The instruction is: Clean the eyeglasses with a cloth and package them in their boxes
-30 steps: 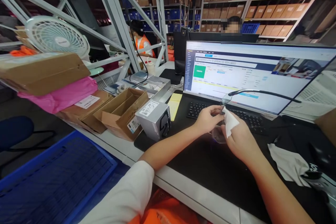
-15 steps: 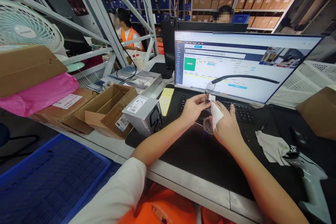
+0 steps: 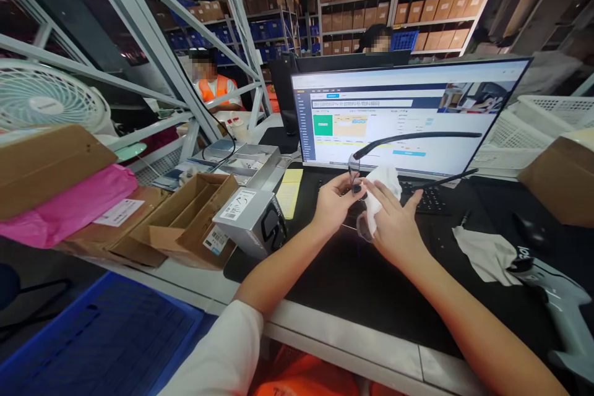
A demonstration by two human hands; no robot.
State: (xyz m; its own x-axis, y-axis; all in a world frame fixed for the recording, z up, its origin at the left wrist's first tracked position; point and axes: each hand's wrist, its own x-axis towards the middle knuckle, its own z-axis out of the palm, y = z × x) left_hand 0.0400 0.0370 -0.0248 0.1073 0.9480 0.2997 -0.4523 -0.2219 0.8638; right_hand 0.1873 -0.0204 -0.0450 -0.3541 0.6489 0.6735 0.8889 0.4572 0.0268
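A pair of clear-lens glasses (image 3: 408, 136) with black temples is held above the black desk mat (image 3: 371, 284), in front of the monitor (image 3: 403, 114). My left hand (image 3: 331, 201) pinches the frame near the bridge. My right hand (image 3: 394, 223) is closed on a small white wipe (image 3: 383, 189) and presses it against a lens. One temple sticks out to the right across the screen. The other temple points toward the keyboard (image 3: 424, 195).
A silver product box (image 3: 248, 219) and open cardboard boxes (image 3: 185, 216) sit left of the mat. A grey cloth (image 3: 487, 253) and a handheld scanner (image 3: 552, 297) lie to the right. A blue crate (image 3: 93, 340) is at lower left. Two other people sit behind the desks.
The view shifted, moving the scene left and down. My hands kept hold of the glasses and the wipe, which now bunches higher over the lens; the second temple has swung open.
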